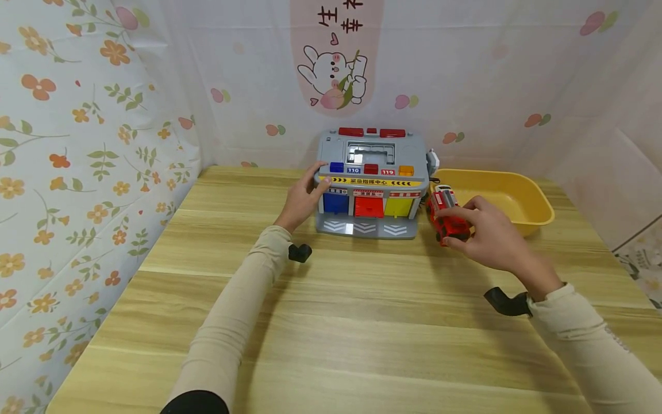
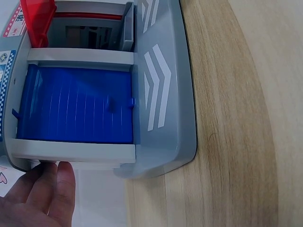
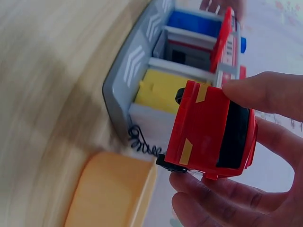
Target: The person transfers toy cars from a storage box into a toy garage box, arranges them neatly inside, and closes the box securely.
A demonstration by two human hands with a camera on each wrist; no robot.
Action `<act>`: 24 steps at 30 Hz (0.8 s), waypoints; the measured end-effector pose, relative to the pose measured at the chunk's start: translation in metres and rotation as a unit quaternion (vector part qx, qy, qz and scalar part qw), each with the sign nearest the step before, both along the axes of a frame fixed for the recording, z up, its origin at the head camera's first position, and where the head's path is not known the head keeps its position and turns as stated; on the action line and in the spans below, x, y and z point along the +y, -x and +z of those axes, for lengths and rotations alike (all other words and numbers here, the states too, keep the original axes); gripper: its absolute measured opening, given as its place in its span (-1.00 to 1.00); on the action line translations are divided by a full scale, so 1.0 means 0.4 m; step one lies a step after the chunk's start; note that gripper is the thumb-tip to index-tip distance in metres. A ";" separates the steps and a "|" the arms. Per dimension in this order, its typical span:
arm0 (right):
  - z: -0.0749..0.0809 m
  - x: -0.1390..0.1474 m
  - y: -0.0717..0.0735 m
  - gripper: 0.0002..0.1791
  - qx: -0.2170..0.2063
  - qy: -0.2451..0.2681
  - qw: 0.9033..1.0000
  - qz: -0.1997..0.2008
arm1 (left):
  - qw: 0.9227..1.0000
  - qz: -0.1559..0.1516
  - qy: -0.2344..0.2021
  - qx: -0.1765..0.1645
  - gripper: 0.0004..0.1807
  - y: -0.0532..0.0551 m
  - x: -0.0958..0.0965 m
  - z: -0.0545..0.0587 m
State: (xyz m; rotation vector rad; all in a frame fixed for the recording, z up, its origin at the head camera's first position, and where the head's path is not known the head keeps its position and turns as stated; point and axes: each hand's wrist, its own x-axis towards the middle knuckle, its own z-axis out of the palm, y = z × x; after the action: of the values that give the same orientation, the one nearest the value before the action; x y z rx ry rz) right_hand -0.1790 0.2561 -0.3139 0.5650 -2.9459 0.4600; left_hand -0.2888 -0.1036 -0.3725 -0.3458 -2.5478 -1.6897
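A grey toy garage (image 1: 372,187) stands at the back of the table. Its blue door (image 2: 78,104) and yellow door (image 3: 161,90) are down, while the middle red door (image 2: 40,21) is swung up, showing the bay inside. My left hand (image 1: 302,198) holds the garage's left end, thumb over the upper front corner; in the left wrist view its fingertips touch the side wall. My right hand (image 1: 488,233) grips a red toy fire truck (image 3: 203,130) between thumb and fingers, just right of the garage. Part of the truck is hidden by the fingers.
A yellow plastic tub (image 1: 517,198) stands right of the garage, behind my right hand. A black coiled cord (image 3: 142,142) hangs from the garage's right end. A patterned cloth (image 1: 248,75) rises behind the wooden table (image 1: 336,322).
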 end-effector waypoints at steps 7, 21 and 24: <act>-0.020 -0.038 -0.008 -0.50 -0.021 -0.012 1.000 0.018 | 1.000 0.001 0.003 -0.001 -0.47 0.001 -0.001 -0.001; -0.059 -0.105 -0.003 -0.50 -0.036 -0.018 0.998 0.049 | 1.000 0.003 0.009 0.004 -0.47 0.001 0.000 0.002; -0.074 -0.126 0.001 -0.49 -0.031 -0.014 0.998 0.060 | 1.000 0.002 0.008 0.007 -0.47 -0.001 -0.003 0.003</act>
State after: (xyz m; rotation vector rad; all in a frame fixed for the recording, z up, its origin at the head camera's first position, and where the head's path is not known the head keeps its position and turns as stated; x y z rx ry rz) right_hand -0.1795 0.2057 -0.3434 0.7486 -2.9924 0.4577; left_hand -0.2884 -0.1046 -0.3715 -0.3514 -2.5522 -1.6589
